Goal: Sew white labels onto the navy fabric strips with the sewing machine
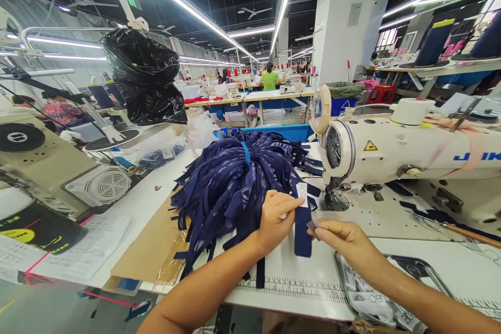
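Head view: near the front edge of the sewing table (324,266), to the left, a cardboard sheet (144,250) is partly covered by a bundle of navy fabric strips (230,182), cinched by a blue band (246,154). Just beside it, the white label (302,194) on a navy strip (303,237) is touched by the extended index finger of the left hand (276,219), its other fingers curled, any grasp unclear, while a small grey piece (312,225) is pinched by the right hand (348,237) over the strip's right edge. Farther right, a tray (437,274) of printed labels (368,297) is set at the front edge, before the sewing machine (376,146).
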